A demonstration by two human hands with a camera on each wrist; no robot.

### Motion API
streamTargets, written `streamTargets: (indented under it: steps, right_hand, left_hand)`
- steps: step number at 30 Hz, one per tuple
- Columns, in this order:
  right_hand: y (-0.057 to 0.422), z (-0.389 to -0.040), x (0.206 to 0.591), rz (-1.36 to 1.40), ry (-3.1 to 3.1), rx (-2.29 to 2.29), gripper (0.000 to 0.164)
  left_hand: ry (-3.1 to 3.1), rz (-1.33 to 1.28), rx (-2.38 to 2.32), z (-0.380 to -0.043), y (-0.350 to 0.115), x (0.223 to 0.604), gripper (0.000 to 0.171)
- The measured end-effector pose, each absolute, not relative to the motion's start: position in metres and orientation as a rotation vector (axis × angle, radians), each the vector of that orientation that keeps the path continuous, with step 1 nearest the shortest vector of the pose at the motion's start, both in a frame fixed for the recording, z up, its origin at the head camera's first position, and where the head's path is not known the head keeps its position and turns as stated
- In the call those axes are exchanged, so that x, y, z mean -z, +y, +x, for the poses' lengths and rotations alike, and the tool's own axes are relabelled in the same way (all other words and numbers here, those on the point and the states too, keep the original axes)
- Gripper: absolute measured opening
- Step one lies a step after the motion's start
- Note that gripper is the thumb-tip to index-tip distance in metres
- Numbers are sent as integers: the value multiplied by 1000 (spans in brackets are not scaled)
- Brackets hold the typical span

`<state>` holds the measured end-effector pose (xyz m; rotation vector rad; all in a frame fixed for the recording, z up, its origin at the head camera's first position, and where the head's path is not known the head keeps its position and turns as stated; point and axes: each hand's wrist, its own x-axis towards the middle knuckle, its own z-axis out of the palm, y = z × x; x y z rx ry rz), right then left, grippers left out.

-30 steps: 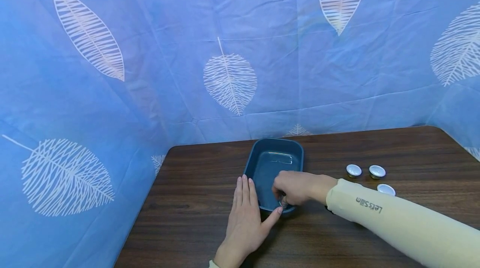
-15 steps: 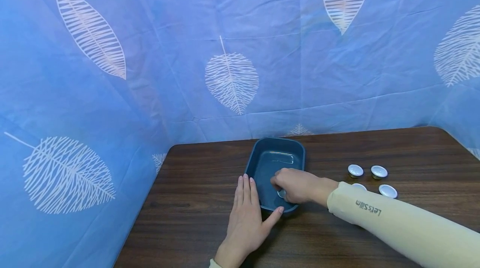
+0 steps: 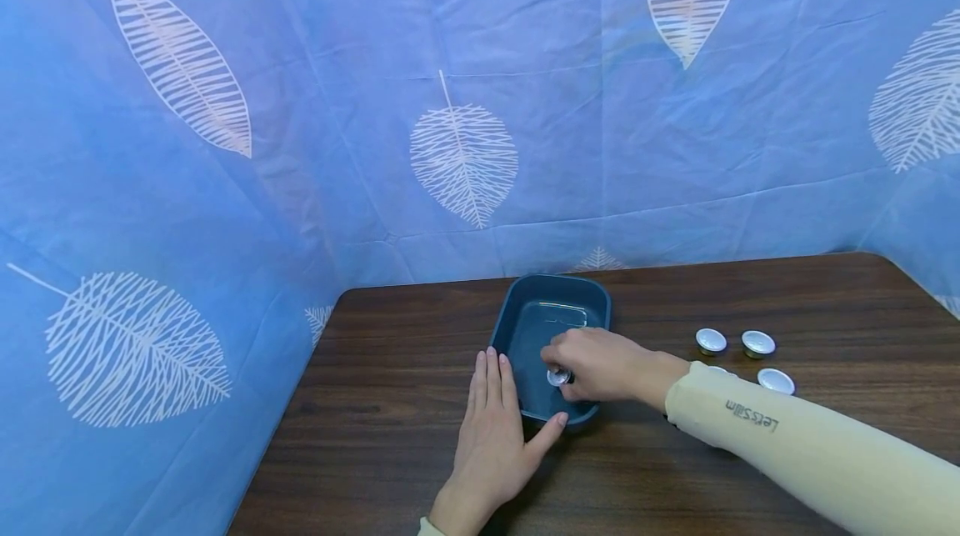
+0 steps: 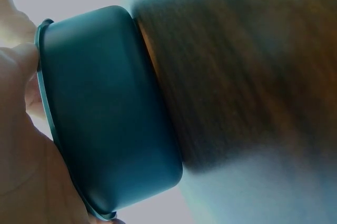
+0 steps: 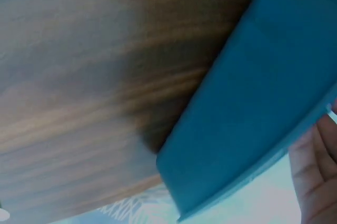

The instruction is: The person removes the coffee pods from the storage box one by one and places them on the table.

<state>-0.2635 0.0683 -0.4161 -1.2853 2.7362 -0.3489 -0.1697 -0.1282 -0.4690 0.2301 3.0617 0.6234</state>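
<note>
A dark blue tray (image 3: 525,353) sits on the table, and its outer wall (image 4: 110,108) fills much of the left wrist view. My left hand (image 3: 491,453) lies along the tray's left rim and near corner with straight fingers, its thumb stretched toward the near edge. Inside the tray, toward the near end, my right hand (image 3: 596,365) pinches a small silvery coffee capsule (image 3: 558,377). The capsule's round face shows; the fingertips hide part of it. The right wrist view catches the tray's side (image 5: 253,87) and some fingers above the rim, but not the capsule.
Right of the tray stand several more capsules, among them one at the back left (image 3: 711,341), one at the back right (image 3: 758,343) and one nearer (image 3: 776,381). My sleeve (image 3: 795,428) partly covers another. A blue leaf-patterned cloth (image 3: 360,102) hangs behind the table (image 3: 360,403).
My right hand has shifted away from the tray's near edge, bringing the capsule slightly farther back and left, with more of its face visible. My left hand stays on the rim.
</note>
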Motion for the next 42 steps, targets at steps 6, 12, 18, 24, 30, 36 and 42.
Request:
streamTargets:
  steps: [6, 12, 18, 24, 30, 36, 42]
  right_hand:
    - [87, -270, 407, -1354, 2865, 461, 13]
    - [108, -276, 399, -1399, 2993, 482, 14]
    - [135, -281, 392, -1356, 3185, 491, 15]
    - [172, -290, 395, -1063, 3305, 516, 11]
    - [206, -299, 405, -812, 3309, 445, 6]
    - [232, -309, 412, -644, 3291, 391, 11]
    - [249, -317, 420, -477, 3232, 390, 16]
  left_hand:
    - [3057, 212, -613, -169, -128, 468, 111]
    - [3060, 205, -595, -169, -127, 469, 113]
    - [3049, 198, -610, -168, -125, 469, 112]
    - [3075, 229, -613, -168, -126, 470, 108]
    - [3087, 226, -607, -167, -127, 470, 108]
    - [3078, 208, -616, -168, -127, 471, 109]
    - [3068, 211, -621, -169, -127, 471, 110]
